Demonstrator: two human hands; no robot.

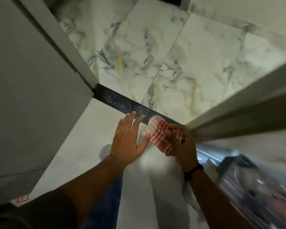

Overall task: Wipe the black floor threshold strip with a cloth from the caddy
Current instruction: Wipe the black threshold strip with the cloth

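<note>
The black threshold strip [122, 103] runs across the doorway floor between a grey door frame post [69, 52] at one end and a second grey frame edge [238, 103] at the other. Its dark surface shows pale smears and dusty streaks along the exposed length.

The cloth [158, 134], red-and-white checked and bunched, lies at the strip's end nearest the second frame edge, its upper fold overlapping the strip. The right hand [183, 144] has its grip closed around the cloth's lower part; a dark band sits on that wrist. The left hand [129, 139] holds nothing, fingers spread wide, fingertips reaching onto the strip just beside the cloth.

Beyond the strip, marble-veined floor tiles [155, 52] lie bare. On the near side of the strip, plain pale flooring [96, 129] is open between the arms and the post. Near the right forearm, a blurred metallic object [248, 176] stands; its identity cannot be told.
</note>
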